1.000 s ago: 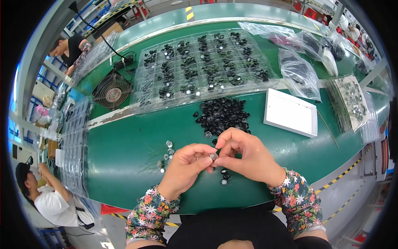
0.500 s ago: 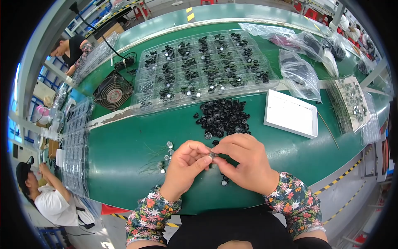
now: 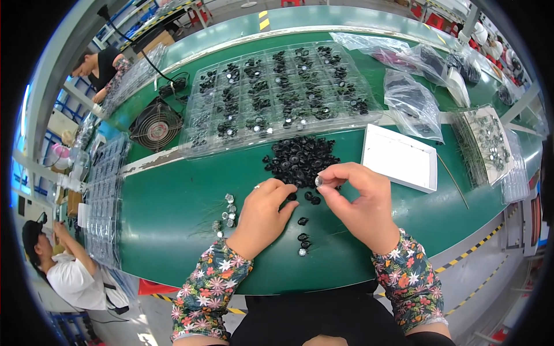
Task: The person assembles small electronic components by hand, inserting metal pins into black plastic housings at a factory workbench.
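Observation:
My right hand (image 3: 363, 202) pinches a small round silvery part (image 3: 318, 181) between thumb and fingertips, just above the front of the pile of black caps (image 3: 303, 158). To its left, my left hand (image 3: 262, 216) has thumb and forefinger closed around a small black cap (image 3: 292, 196), close to the green tabletop. A few loose black caps (image 3: 303, 221) lie between the hands, with a white-faced piece (image 3: 303, 252) at the near end of their row. Left of my left hand are several silvery round parts (image 3: 229, 210) with thin wire leads.
Behind the pile lies a clear compartment tray (image 3: 271, 95) filled with black pieces. A white box (image 3: 400, 158) sits at right, near plastic bags (image 3: 412, 104) and a board of wired parts (image 3: 487, 144). A fan (image 3: 157, 124) stands back left. Two people work at left.
My hands have moved apart. The silvery part, earlier held between both, is now in my right hand, farther forward. My left hand has closed on a black cap.

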Action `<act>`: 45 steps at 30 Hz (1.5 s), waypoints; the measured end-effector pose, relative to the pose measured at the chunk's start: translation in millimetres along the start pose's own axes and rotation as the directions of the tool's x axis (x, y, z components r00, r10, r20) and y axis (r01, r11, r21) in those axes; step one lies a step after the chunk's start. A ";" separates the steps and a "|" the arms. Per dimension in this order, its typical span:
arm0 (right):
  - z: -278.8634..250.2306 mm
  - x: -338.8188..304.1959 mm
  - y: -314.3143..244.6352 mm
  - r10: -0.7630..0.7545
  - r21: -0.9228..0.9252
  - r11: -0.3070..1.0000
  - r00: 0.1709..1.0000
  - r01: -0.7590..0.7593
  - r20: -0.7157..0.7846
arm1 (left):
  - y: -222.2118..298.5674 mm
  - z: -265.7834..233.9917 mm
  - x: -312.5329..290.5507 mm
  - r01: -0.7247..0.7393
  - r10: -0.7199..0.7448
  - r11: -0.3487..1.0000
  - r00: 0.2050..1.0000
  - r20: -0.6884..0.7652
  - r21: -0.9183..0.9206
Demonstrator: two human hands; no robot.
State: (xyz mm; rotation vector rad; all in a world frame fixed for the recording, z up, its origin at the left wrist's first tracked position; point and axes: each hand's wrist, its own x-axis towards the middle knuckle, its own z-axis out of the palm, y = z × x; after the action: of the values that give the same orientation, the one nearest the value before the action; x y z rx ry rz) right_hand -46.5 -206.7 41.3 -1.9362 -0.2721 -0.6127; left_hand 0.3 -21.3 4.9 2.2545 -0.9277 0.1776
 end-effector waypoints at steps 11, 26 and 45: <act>14.0 -11.6 0.5 -0.024 0.010 1.000 0.989 0.023 0.146 | -0.1 -9.4 -12.2 0.340 -0.364 0.385 0.910 0.197 -0.858; 24.3 -14.0 0.9 -0.012 -0.059 0.998 0.992 0.019 0.122 | -8.6 -19.2 -18.7 0.464 -0.291 -0.269 0.796 0.531 -0.844; 20.5 -14.6 -4.0 -0.198 -0.187 0.957 0.969 0.224 0.146 | -5.4 -9.5 -20.8 0.398 -0.276 -0.203 0.853 0.443 -0.894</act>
State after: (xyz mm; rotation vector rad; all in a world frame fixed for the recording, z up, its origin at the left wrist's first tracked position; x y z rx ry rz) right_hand -54.6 -185.4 29.9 -2.1634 -0.5194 -0.6801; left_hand -10.2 -0.6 1.6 0.8338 -0.1196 -0.7258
